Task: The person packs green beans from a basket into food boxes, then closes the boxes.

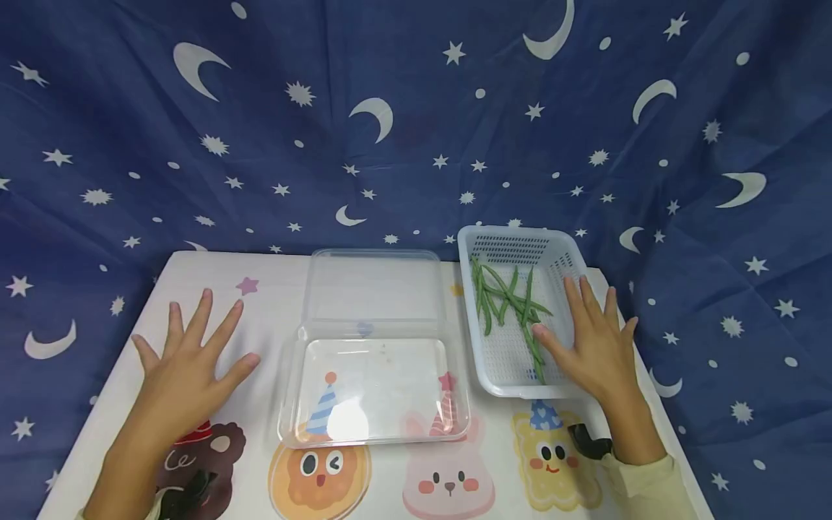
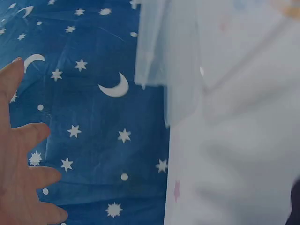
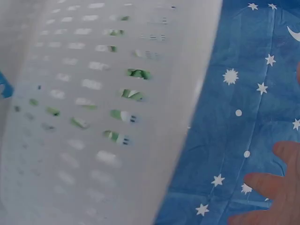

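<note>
Green beans (image 1: 528, 300) lie crisscrossed in a white basket (image 1: 520, 391), mostly running fore-and-aft along its long axis. The right hand (image 1: 594, 347), fingers spread, partly hides its right rim; the left hand (image 1: 187, 365), likewise splayed, is left of a clear container (image 1: 380, 390).

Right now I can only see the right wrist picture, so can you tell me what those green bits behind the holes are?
Observer: They're long green beans, lying in the basket.
Operator: Ooh! Is there anything next to it?
Observer: Yes, a clear plastic container sits to its left.
Operator: And what's happening way over on the left side?
Observer: The left hand has its fingers spread and holds nothing.
</note>
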Demonstrator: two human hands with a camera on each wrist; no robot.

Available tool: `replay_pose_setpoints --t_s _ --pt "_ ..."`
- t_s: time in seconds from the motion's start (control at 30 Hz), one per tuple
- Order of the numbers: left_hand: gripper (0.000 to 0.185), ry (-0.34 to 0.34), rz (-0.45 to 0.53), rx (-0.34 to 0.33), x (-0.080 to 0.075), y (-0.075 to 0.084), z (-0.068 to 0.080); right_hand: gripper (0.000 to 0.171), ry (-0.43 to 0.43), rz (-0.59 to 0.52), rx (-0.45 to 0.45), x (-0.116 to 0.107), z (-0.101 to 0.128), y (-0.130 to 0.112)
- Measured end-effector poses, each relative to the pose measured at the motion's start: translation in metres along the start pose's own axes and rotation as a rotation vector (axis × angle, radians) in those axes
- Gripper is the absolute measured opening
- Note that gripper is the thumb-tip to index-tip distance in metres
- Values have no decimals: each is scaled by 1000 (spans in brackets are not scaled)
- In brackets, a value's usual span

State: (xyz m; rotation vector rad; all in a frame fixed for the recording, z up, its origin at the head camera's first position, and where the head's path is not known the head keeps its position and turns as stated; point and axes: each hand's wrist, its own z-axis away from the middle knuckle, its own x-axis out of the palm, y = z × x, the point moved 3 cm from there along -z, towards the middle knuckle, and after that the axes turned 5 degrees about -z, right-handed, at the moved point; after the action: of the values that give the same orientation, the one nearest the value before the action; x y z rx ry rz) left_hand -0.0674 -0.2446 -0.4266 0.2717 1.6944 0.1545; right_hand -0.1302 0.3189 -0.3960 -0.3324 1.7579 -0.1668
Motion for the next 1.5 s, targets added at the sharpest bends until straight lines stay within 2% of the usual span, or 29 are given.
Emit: replay_pose_setpoints --t_s 0.13,0.3,0.47,0.6,0.73,0.9,1.0,1.1,1.17,1.27,1.5 --pt "79 20 171 -1 4 9 0 95 -16 -123 -18 -3 -15 -2" --pt "68 10 450 8 12 14 -1 89 -77 -291 -22 -2 -37 1" --pt "60 -14 629 13 26 18 1 86 -132 -369 11 1 -57 11" --pt "58 -65 711 -40 45 22 3 86 -210 -455 75 3 -73 16" --pt "56 -109 825 -110 64 26 7 85 -299 -608 151 15 -89 19" --pt "54 -92 1002 -164 81 26 11 84 -355 -808 210 38 -108 24" --pt "55 -50 1166 -141 89 25 12 82 -389 -937 238 51 -116 26" --pt "56 -6 1357 -65 97 27 9 77 -415 -1055 284 62 -124 30" --pt "57 3 1449 -17 102 29 4 74 -415 -1104 324 68 -127 33" --pt "58 -2 1497 2 109 33 -3 72 -412 -1105 379 78 -131 37" --pt "62 0 1500 0 122 37 -12 70 -424 -1047 501 103 -134 46"
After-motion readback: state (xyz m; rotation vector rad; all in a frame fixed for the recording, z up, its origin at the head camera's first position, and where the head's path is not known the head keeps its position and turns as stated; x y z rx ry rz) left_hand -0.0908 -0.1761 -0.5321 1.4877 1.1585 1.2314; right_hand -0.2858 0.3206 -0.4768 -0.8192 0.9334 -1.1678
